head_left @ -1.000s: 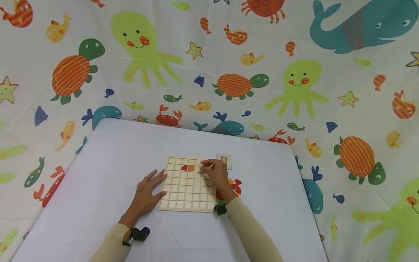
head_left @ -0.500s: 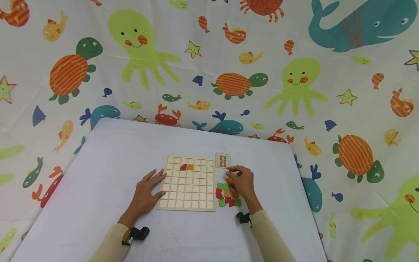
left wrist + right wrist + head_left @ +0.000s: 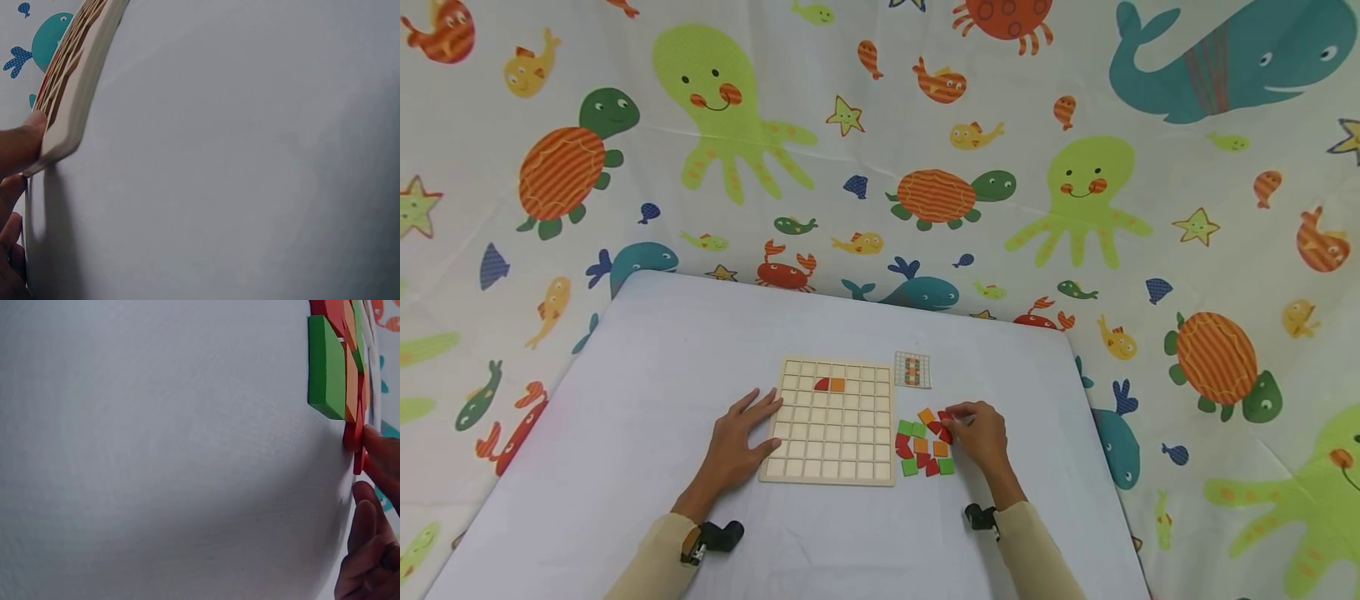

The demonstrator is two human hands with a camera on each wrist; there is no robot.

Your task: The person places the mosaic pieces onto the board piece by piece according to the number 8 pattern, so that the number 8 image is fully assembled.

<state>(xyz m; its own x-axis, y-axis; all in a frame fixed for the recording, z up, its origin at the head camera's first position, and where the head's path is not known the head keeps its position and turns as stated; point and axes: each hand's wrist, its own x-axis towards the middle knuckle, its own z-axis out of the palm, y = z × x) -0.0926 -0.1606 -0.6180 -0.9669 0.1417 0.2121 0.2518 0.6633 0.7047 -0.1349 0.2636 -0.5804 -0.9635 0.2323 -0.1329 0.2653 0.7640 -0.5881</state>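
Observation:
The pale wooden grid board (image 3: 838,433) lies on the white table, with one red quarter-round piece (image 3: 822,384) and one orange square piece (image 3: 837,385) side by side in its second row. My left hand (image 3: 737,437) rests spread along the board's left edge; its thumb (image 3: 25,140) touches the rim in the left wrist view. At the right side of the loose pieces, my right hand (image 3: 985,433) pinches a red quarter-round piece (image 3: 944,416) between thumb and fingertips. The right wrist view shows these fingertips at a red piece (image 3: 359,456).
Several loose green, orange and red tiles (image 3: 921,446) lie right of the board. Behind them is a small pattern card (image 3: 912,370) with a printed grid. A cloth (image 3: 850,150) with sea animals hangs behind the table (image 3: 700,333).
My right hand has moved from above the board's upper right, where it held something red, rightward and nearer to me, to the loose pieces. The left hand stays at the board's edge.

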